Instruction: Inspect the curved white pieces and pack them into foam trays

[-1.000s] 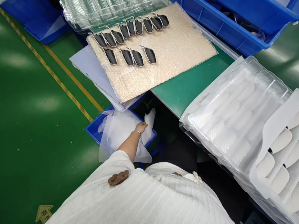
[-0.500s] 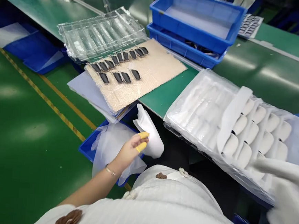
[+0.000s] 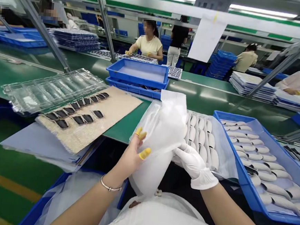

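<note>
I hold a thin white foam sheet (image 3: 164,134) upright in front of my chest. My left hand (image 3: 133,156), with yellow finger cots, pinches its left edge. My right hand (image 3: 194,162), in a white glove, grips its right side. Just behind the sheet a clear plastic tray (image 3: 209,148) holds rows of white oval parts. At left, a beige bubble-wrap mat (image 3: 108,112) carries two rows of small dark oval parts (image 3: 80,108).
A blue bin (image 3: 260,162) of white oval parts sits at right. Stacked blue bins (image 3: 138,77) stand behind the mat, with clear empty trays (image 3: 50,89) at left. A blue bin (image 3: 54,202) with white sheets lies on the floor. Other people work at benches behind.
My left hand lifted the white sheet from the floor bin up to chest height. My gloved right hand came in and took its other side. My view rose from floor to bench.
</note>
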### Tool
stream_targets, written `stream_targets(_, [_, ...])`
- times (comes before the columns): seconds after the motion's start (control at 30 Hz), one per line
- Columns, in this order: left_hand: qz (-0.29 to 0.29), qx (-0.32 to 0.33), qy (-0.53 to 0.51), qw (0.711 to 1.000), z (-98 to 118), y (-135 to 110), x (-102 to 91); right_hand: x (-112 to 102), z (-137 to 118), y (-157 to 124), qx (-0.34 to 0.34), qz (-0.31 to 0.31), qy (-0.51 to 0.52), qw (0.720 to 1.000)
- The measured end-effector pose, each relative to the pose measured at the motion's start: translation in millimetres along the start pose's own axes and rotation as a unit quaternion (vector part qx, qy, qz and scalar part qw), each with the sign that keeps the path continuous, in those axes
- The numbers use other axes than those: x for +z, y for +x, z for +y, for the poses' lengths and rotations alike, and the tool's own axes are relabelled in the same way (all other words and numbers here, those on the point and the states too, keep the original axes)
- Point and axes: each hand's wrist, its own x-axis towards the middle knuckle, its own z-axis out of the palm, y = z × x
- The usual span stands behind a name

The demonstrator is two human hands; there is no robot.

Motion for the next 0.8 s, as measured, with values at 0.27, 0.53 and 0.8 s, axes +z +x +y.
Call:
stream_targets(0.27, [0.028,-0.028,0.082,0.996,14,39,10.6,-22,-13,8,-0.028,0.158,0.023,0.987])
stream_targets(0.53, [-0.004,0.061,0.154,0.986,48,61,26.3,-21,-41,15,-0.148,0.187,-0.208,0.949])
stream_targets(0.8, [-0.173,0.083,0.144,0.971,21,48,76.7,-39,-49,34,-0.130,0.194,-0.026,0.972])
